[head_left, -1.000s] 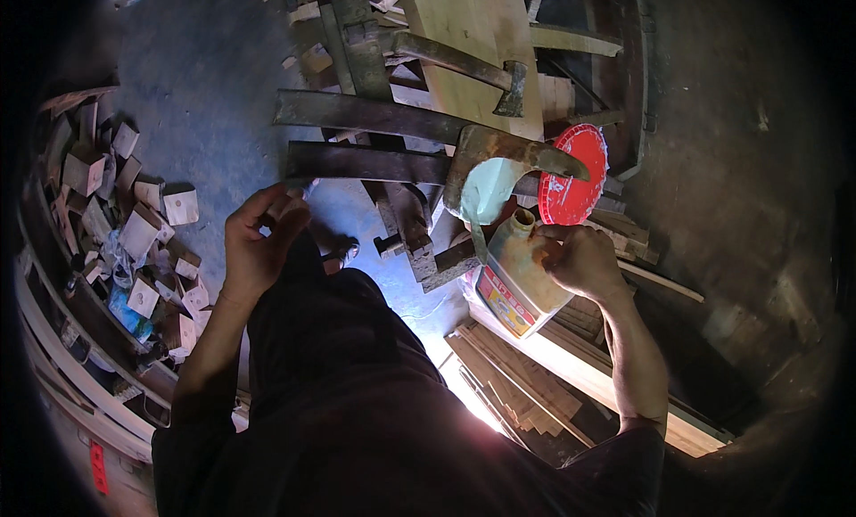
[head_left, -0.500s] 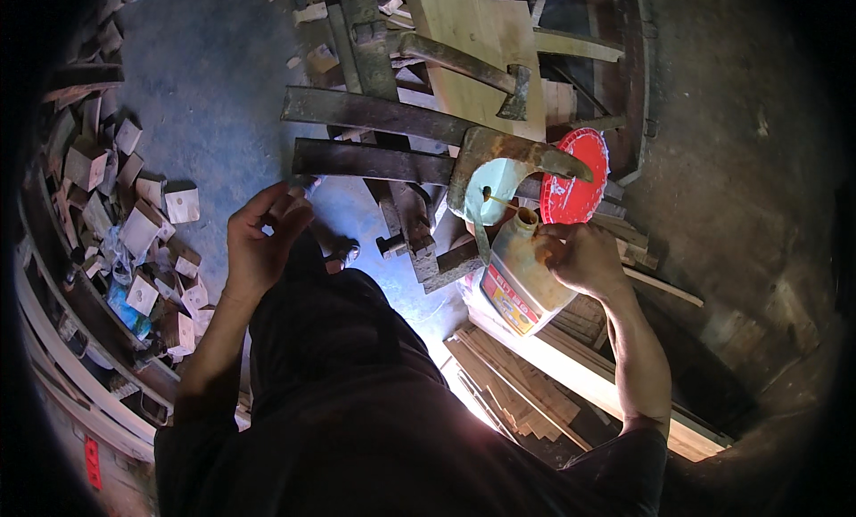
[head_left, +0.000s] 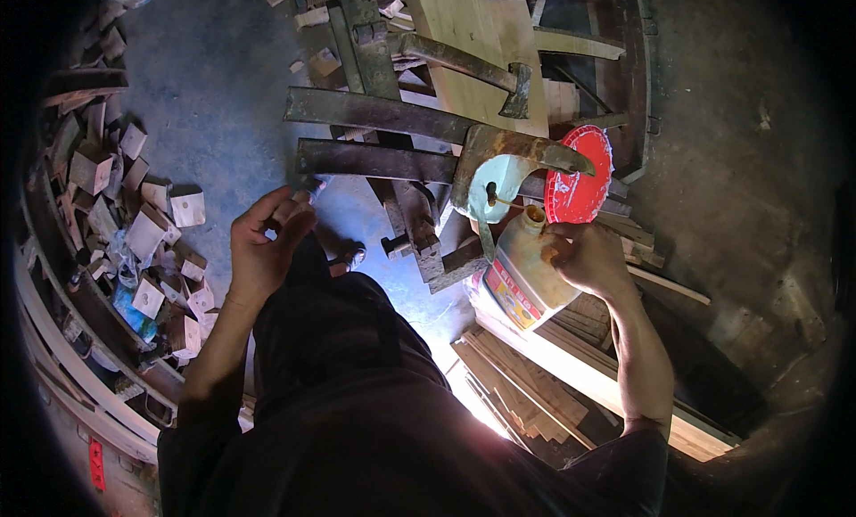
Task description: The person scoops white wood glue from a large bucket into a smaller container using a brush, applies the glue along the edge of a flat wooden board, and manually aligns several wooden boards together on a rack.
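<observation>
My right hand (head_left: 591, 260) is closed round the handle of a stained, translucent plastic jug (head_left: 535, 266) with a coloured label. The jug's uncapped neck points away from me. A thin brownish line runs from near the neck to a dark spot in a pale blue-green surface (head_left: 486, 174); whether it is liquid or a stick, I cannot tell. A rusty curved metal piece (head_left: 522, 145) partly covers that surface. Beside it, a round red lid (head_left: 578, 180) stands tilted. My left hand (head_left: 266, 241) hovers apart at the left, fingertips pinched; anything between them is hidden.
A hatchet (head_left: 468, 67) lies beyond two dark metal bars (head_left: 374, 116) on a metal frame. Wood offcuts (head_left: 147, 232) are heaped at the left. Boards (head_left: 477, 36) lie at the far side, and thin wooden strips (head_left: 526, 388) are stacked at the lower right.
The jug has turned and shifted slightly, its neck moving a little away and to the right. My left hand stays pinched in nearly the same place. The whole view has shifted slightly.
</observation>
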The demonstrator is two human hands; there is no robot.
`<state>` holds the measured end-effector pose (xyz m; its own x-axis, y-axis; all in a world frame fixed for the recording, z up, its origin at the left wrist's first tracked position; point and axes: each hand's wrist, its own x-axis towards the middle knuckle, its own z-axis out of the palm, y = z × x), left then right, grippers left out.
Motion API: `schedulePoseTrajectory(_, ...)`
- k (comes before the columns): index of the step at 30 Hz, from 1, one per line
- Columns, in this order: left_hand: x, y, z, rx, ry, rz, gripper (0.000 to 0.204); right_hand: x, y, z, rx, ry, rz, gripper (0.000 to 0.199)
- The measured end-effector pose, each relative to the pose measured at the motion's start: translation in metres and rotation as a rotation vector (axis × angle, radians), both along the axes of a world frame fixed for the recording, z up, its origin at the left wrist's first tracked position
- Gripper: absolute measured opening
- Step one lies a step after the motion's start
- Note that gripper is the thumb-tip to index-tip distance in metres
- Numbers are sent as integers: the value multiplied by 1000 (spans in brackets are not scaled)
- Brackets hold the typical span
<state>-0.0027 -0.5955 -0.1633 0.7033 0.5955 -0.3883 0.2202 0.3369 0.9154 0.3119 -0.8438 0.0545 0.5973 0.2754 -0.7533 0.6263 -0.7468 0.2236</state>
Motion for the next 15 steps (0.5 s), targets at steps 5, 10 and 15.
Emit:
schedulePoseTrajectory(5,3,-4,6,-21,32,29,42,-4,-11,25,102,-61,-67,42)
schedulePoseTrajectory(10,27,-11,25,200,-44,-43,42,-18,-13,39,156,-78,-83,44)
schedulePoseTrajectory(15,68,-28,65,332,-205,-189,46,-32,-24,37,258,-143,-79,45)
